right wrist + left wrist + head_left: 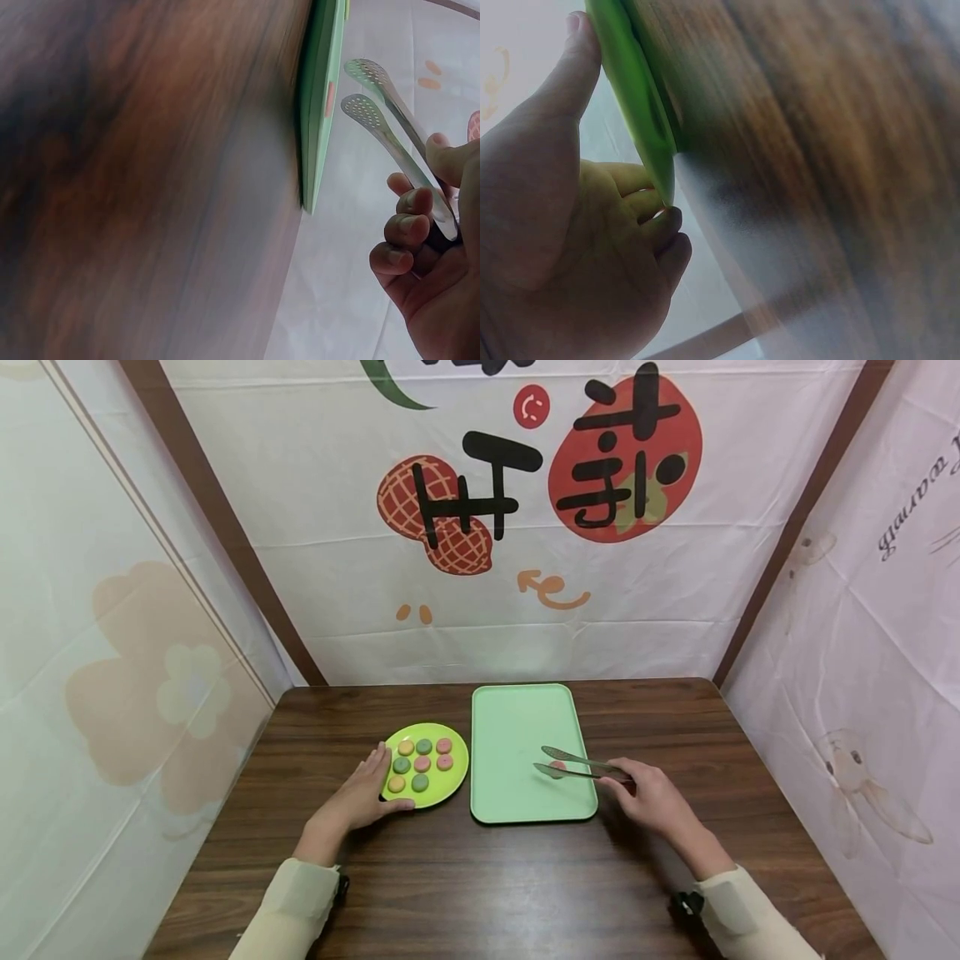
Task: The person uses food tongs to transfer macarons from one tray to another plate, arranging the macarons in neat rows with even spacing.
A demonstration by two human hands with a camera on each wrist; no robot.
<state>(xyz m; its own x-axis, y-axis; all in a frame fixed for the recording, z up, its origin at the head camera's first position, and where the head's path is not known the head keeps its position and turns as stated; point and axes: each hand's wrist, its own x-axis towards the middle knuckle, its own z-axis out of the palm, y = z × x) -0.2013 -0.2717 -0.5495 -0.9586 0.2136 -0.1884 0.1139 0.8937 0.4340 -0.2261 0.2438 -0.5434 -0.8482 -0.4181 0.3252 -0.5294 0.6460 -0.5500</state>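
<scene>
My left hand [367, 793] holds the left rim of a lime-green round plate [455, 783], its fingers and thumb spread around the edge. Several small macaron-like pieces [422, 763] in yellow, green and pink lie in rows on that plate. My right hand [651, 795] grips metal tongs [581, 758] over the right side of a pale green tray [517, 727]. The arms of the tongs stand apart, their perforated tips above the tray in the right wrist view. A single pink macaron-like piece [558, 765] lies on the tray, seen between the tong arms from above.
The plate and tray stand side by side on a dark wooden table [480, 893]. A printed white cloth [330, 527] hangs behind the table, with more cloth along the left and right sides.
</scene>
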